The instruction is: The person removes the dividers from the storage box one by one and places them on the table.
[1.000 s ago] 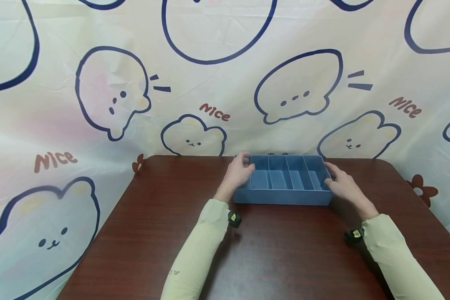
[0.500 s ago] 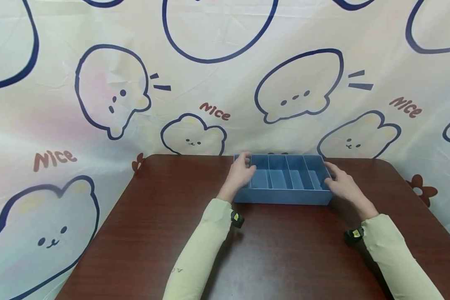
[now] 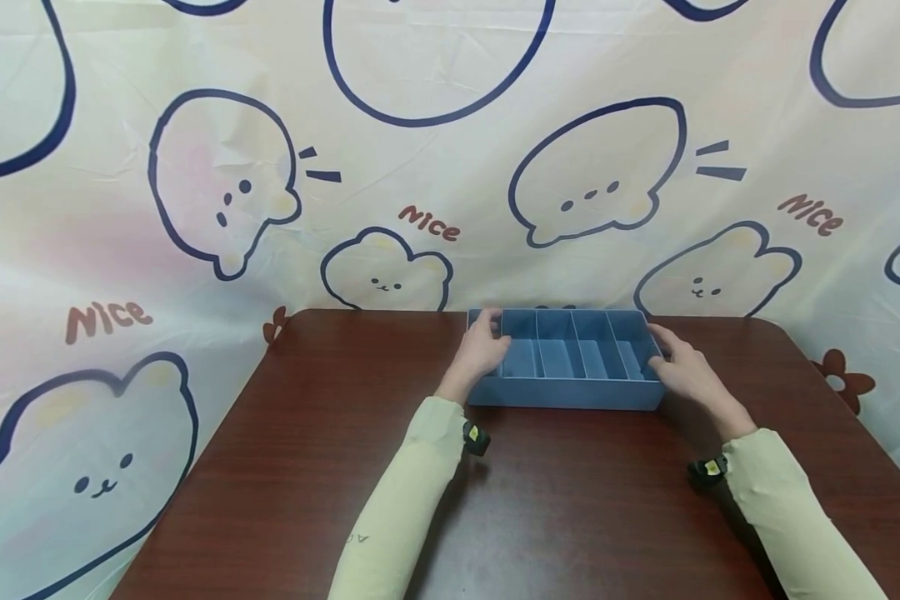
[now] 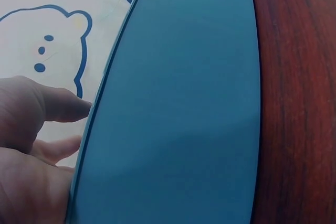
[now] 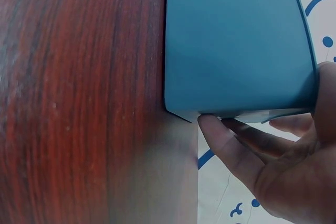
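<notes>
A blue storage box [image 3: 562, 395] with several compartments sits near the back edge of the table. My left hand [image 3: 478, 346] is at its left end, thumb over the left compartment and fingers near the back rim, loosely bent. In the left wrist view, the left hand [image 4: 26, 129] shows beyond the rim of the box's front wall [image 4: 178, 98]; contact is unclear. My right hand [image 3: 686, 367] holds the box's right end, with thumb and forefinger at the rim. In the right wrist view, fingers [image 5: 231, 148] reach under the rim against the end wall.
The box stands on a dark brown wooden table [image 3: 555, 500]. A pale curtain [image 3: 420, 175] with cartoon drawings hangs close behind the table and along its left and right sides.
My left hand has shifted slightly to the right over the box's left end, and its fingers sit a little lower. The right hand and the box look unmoved.
</notes>
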`<state>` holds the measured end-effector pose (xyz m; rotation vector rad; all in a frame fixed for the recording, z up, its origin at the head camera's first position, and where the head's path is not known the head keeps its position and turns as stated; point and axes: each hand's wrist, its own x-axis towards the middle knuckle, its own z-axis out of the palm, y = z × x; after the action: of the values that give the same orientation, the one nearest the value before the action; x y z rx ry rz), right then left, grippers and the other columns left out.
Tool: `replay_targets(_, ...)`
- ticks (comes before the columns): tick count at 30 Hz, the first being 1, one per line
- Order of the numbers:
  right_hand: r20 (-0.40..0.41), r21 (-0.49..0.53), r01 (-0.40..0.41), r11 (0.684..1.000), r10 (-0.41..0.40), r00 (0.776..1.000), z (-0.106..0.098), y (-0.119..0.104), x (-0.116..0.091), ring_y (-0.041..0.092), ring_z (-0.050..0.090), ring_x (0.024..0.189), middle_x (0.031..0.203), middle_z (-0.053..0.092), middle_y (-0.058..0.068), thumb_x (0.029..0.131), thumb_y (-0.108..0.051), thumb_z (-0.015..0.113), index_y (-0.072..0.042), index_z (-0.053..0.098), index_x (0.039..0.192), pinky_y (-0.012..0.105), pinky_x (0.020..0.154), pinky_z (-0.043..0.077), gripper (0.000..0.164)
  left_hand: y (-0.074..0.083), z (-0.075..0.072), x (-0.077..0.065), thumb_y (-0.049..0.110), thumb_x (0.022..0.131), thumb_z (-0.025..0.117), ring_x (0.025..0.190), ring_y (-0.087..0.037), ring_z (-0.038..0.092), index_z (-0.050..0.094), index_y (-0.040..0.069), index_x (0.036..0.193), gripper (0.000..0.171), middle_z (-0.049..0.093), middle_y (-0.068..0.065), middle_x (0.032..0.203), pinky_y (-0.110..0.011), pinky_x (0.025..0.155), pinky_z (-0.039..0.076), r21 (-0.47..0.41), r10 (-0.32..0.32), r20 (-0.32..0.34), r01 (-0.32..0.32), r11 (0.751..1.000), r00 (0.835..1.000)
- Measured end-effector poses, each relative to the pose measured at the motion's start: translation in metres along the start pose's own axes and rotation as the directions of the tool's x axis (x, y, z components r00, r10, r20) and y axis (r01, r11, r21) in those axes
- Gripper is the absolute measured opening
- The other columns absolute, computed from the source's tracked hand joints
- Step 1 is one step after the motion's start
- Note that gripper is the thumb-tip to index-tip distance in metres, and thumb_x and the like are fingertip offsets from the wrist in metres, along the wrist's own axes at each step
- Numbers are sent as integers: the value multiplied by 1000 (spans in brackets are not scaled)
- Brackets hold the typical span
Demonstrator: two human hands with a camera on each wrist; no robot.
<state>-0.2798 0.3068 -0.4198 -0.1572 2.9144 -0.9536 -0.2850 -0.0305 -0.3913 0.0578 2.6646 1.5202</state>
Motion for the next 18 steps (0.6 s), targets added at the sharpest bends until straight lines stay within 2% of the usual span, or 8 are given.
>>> replay_targets(11,4,-1,5,1000,-5,1000,0,1,1,59,35,132,156,22,33,99,-12,40,-7,11,157,72,101,33,66,1,1,6,18,98,57,140,-34,42,24,13,155,66,40,-18,153,-50,109,41,-58,-76,26,78,995,997)
replay_targets(18,-4,-2,7,1000,-7,1000,0,1,1,58,36,132,156,22,33,98,-11,39,-6,12,157,72,100,34,65,-1,2,7,19,99,55,143,-33,38,22,8,156,67,36,-17,156,-49,112,38,-23,-105,55,106,994,993)
